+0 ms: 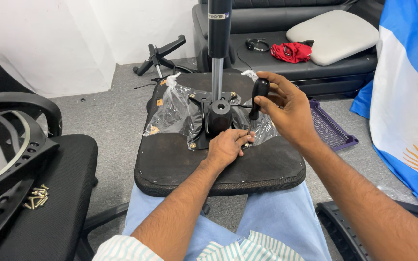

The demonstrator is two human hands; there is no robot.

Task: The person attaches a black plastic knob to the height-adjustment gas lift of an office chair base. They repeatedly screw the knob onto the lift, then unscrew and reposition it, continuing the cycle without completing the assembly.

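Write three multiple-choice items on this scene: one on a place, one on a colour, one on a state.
1. Where do the loose screws lie?
A. on the black seat at left
B. in the purple tray
C. on the sofa

2. What colour is the cloth on the sofa?
A. green
B. red
C. yellow

3. What is the right hand doing?
A. resting open
B. holding a cushion
C. gripping a screwdriver

Key: 1 A, the heap sits on that seat; 2 B, plainly red; 3 C, fingers wrap its black handle, left hand at its tip.
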